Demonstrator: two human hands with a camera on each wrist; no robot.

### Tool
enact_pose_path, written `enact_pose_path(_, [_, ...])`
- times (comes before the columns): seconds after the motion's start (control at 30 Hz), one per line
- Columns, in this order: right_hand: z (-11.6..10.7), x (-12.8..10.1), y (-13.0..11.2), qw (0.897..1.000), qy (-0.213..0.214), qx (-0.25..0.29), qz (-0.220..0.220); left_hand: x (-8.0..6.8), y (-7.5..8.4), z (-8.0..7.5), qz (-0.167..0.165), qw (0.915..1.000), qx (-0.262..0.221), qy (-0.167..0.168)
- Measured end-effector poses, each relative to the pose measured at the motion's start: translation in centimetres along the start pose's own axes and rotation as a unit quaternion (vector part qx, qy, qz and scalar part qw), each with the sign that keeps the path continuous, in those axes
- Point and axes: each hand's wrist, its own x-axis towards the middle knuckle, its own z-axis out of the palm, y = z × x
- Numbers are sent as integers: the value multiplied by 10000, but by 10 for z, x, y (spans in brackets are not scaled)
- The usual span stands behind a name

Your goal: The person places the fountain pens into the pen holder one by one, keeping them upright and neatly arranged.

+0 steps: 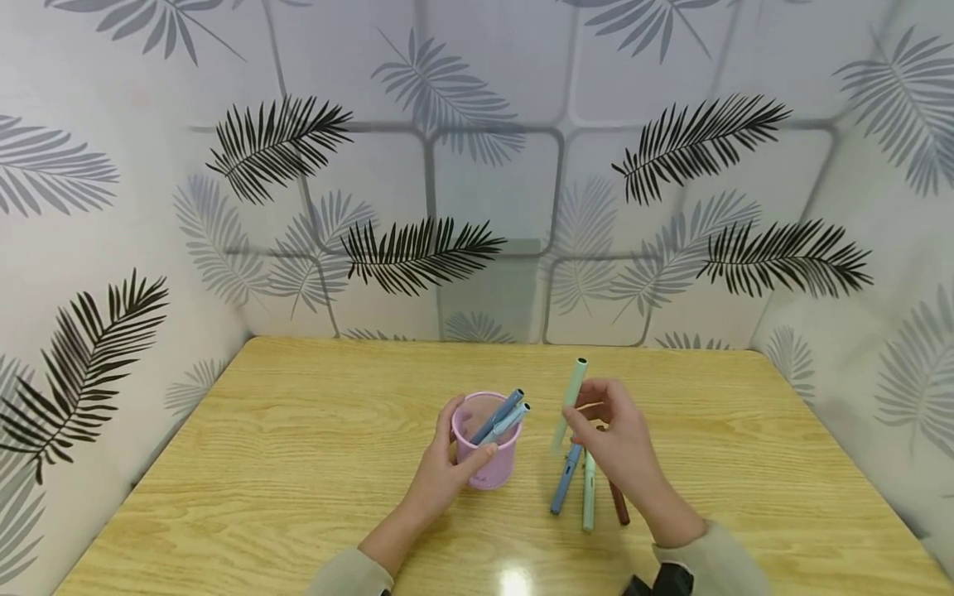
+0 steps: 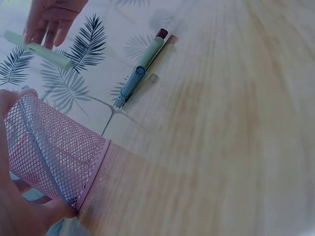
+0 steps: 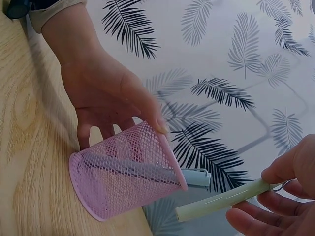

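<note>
My left hand (image 1: 438, 473) grips a pink mesh pen holder (image 1: 498, 472) that stands on the table, thumb at the near side of the rim. Inside it lean a dark blue pen (image 1: 496, 416) and a light blue pen (image 1: 510, 423), their upper ends above the rim. To the right, my right hand (image 1: 624, 437) pinches a pale green pen (image 1: 573, 391) between thumb and fingers. That pen is tilted, held in the air beside the holder. In the right wrist view the green pen's free end (image 3: 189, 212) points toward the holder's mouth, apart from it.
Below the right hand, a blue pen (image 1: 565, 487), a green pen (image 1: 589, 499) and a dark red pen (image 1: 620, 505) lie side by side on the wooden table (image 1: 313, 430). A leaf-patterned covering (image 1: 492, 190) rises behind the table and at both sides.
</note>
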Motion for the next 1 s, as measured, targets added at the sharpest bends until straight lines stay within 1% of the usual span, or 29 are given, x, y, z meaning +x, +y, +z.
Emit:
enact_pose_path(0.1, [5,3,-3,9999,-67,105,-67,-3,14,-1,-55,10000,-44,-52])
enact_pose_path(0.13, [6,4,-5,9998,-83,152,-109,-4,15,-1,-36,10000,-22,-57])
enact_pose_path(0.27, [13,6,-12,9989,-52,379,-260,-4,16,-2,-25,10000,20,-93])
enact_pose_path(0.4, [20,7,-17,9970,89,617,-469,-4,16,-2,-28,9999,49,-111])
enact_pose_path(0.53, [26,8,-19,9952,195,714,-638,-4,16,-2,-103,9998,-3,-140])
enact_pose_path(0.63, [31,9,-18,9952,183,750,-593,-4,16,-2,-156,9997,-31,-166])
enact_pose_path(0.8, [36,7,-15,9962,131,774,-384,-4,16,-3,-179,9997,8,-189])
enact_pose_path(1.0, [40,5,-9,9984,-5,490,-289,-5,17,-2,-88,9999,42,-143])
